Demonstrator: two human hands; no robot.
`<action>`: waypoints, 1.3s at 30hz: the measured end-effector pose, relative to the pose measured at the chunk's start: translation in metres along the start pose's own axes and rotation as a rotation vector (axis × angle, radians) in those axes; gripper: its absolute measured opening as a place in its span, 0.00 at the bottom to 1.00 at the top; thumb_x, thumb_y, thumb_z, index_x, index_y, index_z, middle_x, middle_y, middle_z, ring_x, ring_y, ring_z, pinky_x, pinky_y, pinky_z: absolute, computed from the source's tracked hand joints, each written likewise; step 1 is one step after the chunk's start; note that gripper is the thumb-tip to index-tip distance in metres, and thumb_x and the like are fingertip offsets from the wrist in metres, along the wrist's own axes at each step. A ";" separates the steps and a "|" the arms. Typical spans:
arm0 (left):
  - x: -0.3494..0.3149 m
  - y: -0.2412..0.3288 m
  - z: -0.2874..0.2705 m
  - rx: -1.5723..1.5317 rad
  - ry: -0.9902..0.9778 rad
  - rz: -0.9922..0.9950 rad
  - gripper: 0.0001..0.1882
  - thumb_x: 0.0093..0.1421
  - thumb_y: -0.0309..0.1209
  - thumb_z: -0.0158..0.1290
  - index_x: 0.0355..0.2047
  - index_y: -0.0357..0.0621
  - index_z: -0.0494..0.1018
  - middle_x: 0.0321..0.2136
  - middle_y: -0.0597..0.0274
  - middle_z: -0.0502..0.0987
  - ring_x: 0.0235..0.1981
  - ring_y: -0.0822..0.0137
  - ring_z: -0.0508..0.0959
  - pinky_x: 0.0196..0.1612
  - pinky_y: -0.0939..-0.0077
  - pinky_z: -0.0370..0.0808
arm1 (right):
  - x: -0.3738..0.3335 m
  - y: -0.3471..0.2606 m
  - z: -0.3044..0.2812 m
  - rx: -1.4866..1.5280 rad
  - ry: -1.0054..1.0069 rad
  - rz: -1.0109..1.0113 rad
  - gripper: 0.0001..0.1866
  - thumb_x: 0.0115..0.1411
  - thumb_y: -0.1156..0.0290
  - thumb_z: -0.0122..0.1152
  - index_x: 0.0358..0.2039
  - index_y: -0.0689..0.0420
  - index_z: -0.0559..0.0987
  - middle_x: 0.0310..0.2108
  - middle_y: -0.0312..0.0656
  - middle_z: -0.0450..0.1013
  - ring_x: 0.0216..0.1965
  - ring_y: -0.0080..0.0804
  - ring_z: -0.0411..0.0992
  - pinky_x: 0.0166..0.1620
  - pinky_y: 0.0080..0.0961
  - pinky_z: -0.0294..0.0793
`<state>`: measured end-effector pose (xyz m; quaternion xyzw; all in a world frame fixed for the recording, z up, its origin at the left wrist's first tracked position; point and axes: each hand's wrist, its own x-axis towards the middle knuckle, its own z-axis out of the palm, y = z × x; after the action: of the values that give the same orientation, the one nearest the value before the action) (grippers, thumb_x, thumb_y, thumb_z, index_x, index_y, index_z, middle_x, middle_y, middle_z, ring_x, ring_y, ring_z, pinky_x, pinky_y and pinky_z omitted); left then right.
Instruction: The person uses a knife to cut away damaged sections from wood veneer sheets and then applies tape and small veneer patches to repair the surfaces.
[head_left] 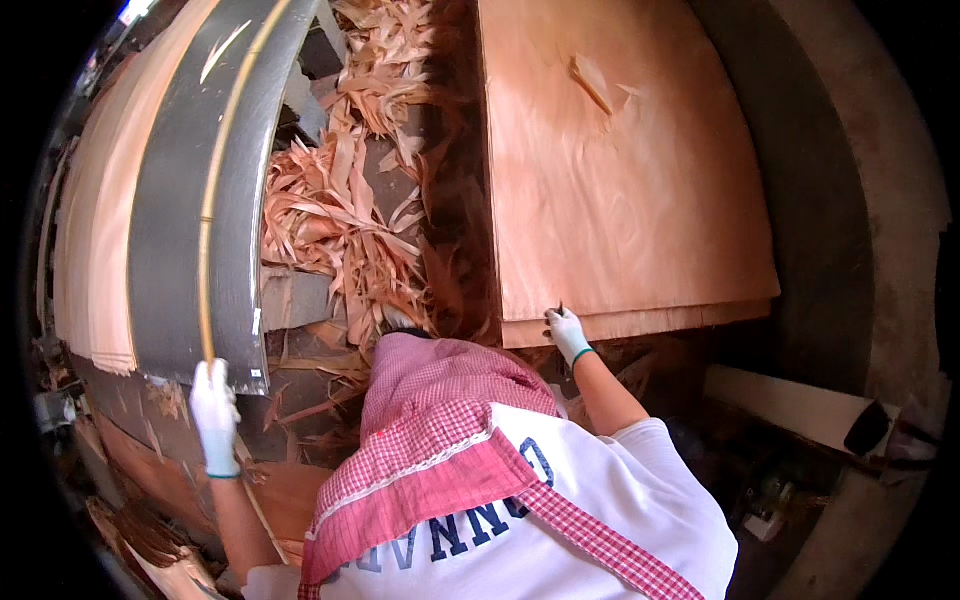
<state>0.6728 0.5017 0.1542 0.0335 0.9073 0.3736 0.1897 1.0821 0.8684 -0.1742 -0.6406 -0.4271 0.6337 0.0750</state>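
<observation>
My left hand, in a white glove with a green cuff, is closed round a long thin bamboo pole. The pole lies lengthwise over a dark grey board, and its lower end runs back past my wrist. My right hand, gloved the same way with dark fingertips, is closed at the near edge of a stack of wood veneer sheets. A small dark tip shows at its fingers; what it belongs to is unclear. The top sheet sits slightly back from the one beneath. A loose veneer scrap lies on it.
Torn veneer strips heap up between the two stacks, around grey blocks. More pale veneer sheets are stacked at the far left, beside the dark board. A pale roll or tube lies at the lower right. Wood scraps lie at the lower left.
</observation>
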 end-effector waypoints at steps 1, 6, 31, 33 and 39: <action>0.029 0.001 -0.008 0.017 0.021 0.025 0.11 0.68 0.40 0.45 0.31 0.50 0.67 0.13 0.76 0.57 0.09 0.83 0.56 0.08 0.85 0.55 | 0.009 0.007 -0.003 -0.026 0.038 0.012 0.11 0.62 0.62 0.55 0.36 0.57 0.74 0.27 0.36 0.71 0.20 0.29 0.72 0.22 0.26 0.68; 0.199 -0.009 -0.029 0.074 0.159 0.093 0.14 0.67 0.44 0.46 0.33 0.47 0.68 0.12 0.74 0.56 0.10 0.80 0.56 0.11 0.80 0.55 | 0.039 0.035 0.022 -0.047 0.153 0.101 0.11 0.62 0.63 0.54 0.38 0.58 0.74 0.25 0.38 0.70 0.19 0.31 0.73 0.20 0.27 0.69; 0.537 0.244 0.220 0.700 -0.019 0.929 0.17 0.61 0.28 0.48 0.48 0.33 0.71 0.47 0.44 0.74 0.51 0.48 0.72 0.57 0.60 0.65 | 0.149 -0.002 0.118 -0.236 0.592 0.201 0.13 0.60 0.63 0.54 0.35 0.62 0.76 0.20 0.47 0.73 0.18 0.37 0.74 0.22 0.34 0.72; 0.522 0.288 0.304 0.630 -0.269 1.137 0.15 0.59 0.26 0.49 0.46 0.34 0.72 0.46 0.44 0.74 0.50 0.49 0.72 0.57 0.60 0.66 | 0.175 -0.078 0.112 -0.105 0.523 0.236 0.15 0.59 0.61 0.53 0.35 0.62 0.76 0.27 0.52 0.74 0.29 0.46 0.74 0.32 0.40 0.72; 0.411 0.396 0.567 0.596 -0.851 1.648 0.19 0.55 0.28 0.53 0.47 0.35 0.70 0.49 0.44 0.72 0.53 0.46 0.69 0.57 0.57 0.65 | 0.195 -0.170 0.013 -0.256 0.794 0.231 0.15 0.59 0.61 0.53 0.41 0.58 0.76 0.37 0.57 0.75 0.41 0.55 0.74 0.45 0.47 0.72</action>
<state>0.4700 1.2470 -0.0715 0.8367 0.5125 0.1009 0.1647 0.9613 1.0936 -0.2142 -0.8825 -0.3656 0.2842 0.0819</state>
